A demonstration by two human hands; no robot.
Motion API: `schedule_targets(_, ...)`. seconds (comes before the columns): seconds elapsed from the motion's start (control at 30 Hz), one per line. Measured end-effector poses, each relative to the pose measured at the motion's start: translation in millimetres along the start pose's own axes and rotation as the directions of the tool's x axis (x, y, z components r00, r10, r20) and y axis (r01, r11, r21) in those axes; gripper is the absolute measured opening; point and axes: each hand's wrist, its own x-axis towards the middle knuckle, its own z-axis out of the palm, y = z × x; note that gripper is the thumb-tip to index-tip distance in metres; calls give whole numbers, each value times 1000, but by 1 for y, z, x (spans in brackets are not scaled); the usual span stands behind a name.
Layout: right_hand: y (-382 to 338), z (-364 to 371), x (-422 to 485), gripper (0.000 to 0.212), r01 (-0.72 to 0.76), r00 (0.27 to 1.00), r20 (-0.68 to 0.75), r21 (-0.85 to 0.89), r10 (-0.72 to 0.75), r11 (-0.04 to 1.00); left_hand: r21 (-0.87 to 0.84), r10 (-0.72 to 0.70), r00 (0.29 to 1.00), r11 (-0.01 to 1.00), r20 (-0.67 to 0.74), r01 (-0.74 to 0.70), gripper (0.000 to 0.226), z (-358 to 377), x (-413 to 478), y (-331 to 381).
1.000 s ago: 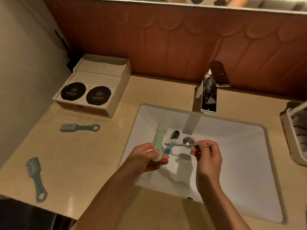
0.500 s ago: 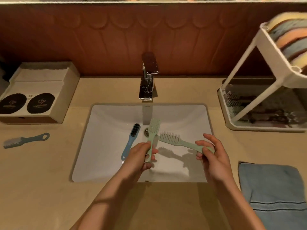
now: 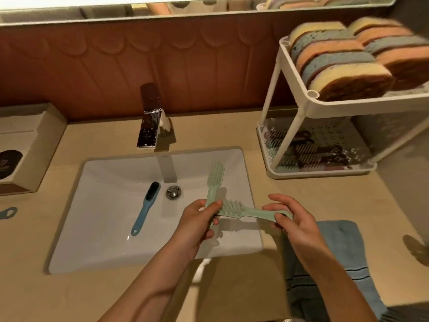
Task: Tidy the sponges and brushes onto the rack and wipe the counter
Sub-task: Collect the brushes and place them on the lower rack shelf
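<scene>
Left hand [image 3: 197, 225]: fingers curled round the handle of the upright green brush [image 3: 216, 178]; head points away from the person, bristles facing right, over the sink [image 3: 97, 217].
Right hand [image 3: 294, 218]: thumb and fingers pinch the handle end of the flat green brush [image 3: 234, 209]; it lies roughly level, bristles up, head toward the left hand; the head crosses the upright brush's handle at the left fingertips; whether the two brushes touch, can't tell.
Both hands are over the sink's front right corner; neither green brush is on the rack [image 3: 325, 174].
Blue brush [image 3: 146, 205]: lying in the basin, dark bristles toward the faucet [image 3: 149, 126], handle toward the person, just left of the drain [image 3: 173, 192].
Edge brush [image 3: 8, 213]: only a blue handle loop shows at the far left of the counter [image 3: 232, 133]; the rest is cut off.
Rack: two tiers, back right on the counter, right of the sink; sponges [image 3: 336, 66] stand on edge in rows on the top tier, yellow, blue and orange; the bottom tier holds several brushes [image 3: 308, 151], count unclear through the clear wall.
Towel [image 3: 343, 240]: blue with dark stripes, on the counter in front of the rack, partly under the right forearm.
Box [image 3: 34, 140]: beige, back left, with a dark disc on top at the frame edge.
</scene>
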Motion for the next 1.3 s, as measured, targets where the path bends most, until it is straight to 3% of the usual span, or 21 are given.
schedule_targets(0.1, 3, -15, 4, 24, 103, 993, -21, -349, -118, 931, 24, 39, 999, 999, -35, -38, 12, 16, 1, -3)
schedule_targets(0.17, 5, -25, 6, 21, 160, 971, -36, -640, -237, 752, 31, 69, 996, 997, -64, -67, 11, 26, 1, -4)
schedule_targets(0.2, 3, -28, 8, 26, 185, 959, -22, -705, -283, 684, 33, 83, 994, 996, -77, -81, 12, 32, 2, -4)
schedule_targets(0.33, -16, -30, 15, 27, 240, 966, 86, -661, -246, 711, 41, 124, 987, 992, -106, -120, 20, 56, 2, -4)
schedule_targets(0.47, -22, -27, 23, 37, 285, 957, 169, -704, -236, 651, 42, 131, 987, 991, -91, -127, 20, 74, 1, -4)
schedule_targets(0.8, -10, -58, 46, 22, 276, 959, 154, -704, -238, 655, 38, 104, 994, 994, -31, -103, 19, 106, 7, -1)
schedule_targets(1.07, -4, -102, 76, 15, 144, 976, -69, -502, -205, 853, -104, -32, 999, 994, 18, 34, 27, 110, 31, 19)
schedule_targets(1.3, -19, -141, 148, 25, -6, 955, -232, -638, -184, 770, -127, -37, 996, 992, -79, 27, 26, 105, 50, 31)
